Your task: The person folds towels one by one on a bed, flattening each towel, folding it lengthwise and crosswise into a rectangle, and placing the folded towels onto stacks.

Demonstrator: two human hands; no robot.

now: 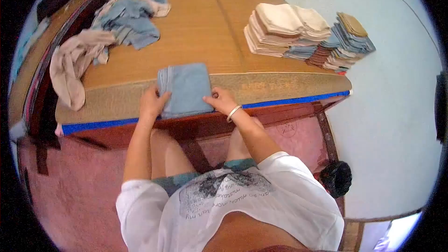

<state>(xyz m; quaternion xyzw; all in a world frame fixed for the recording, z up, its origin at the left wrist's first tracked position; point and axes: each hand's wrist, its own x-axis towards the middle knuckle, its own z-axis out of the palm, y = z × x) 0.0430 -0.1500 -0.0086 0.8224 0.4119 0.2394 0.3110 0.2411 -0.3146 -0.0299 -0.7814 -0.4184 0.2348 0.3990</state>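
A blue cloth [189, 88], folded into a thick square, lies at the near edge of the mat-covered bed in front of me. My left hand [153, 102] grips its left side, thumb on top and fingers beneath the edge. On the opposite side, my right hand [220, 100] pinches the cloth's right edge, a pale bangle around that wrist. Layered folds show along the cloth's left border. What the fingers underneath are doing is hidden.
Neat stacks of folded cloths [280, 23] stand at the right, with another multicoloured stack [350, 37] beside the wall. Crumpled blue cloths [130, 18] and a beige cloth [77, 60] lie at the left. Blue trim [280, 101] borders the mat.
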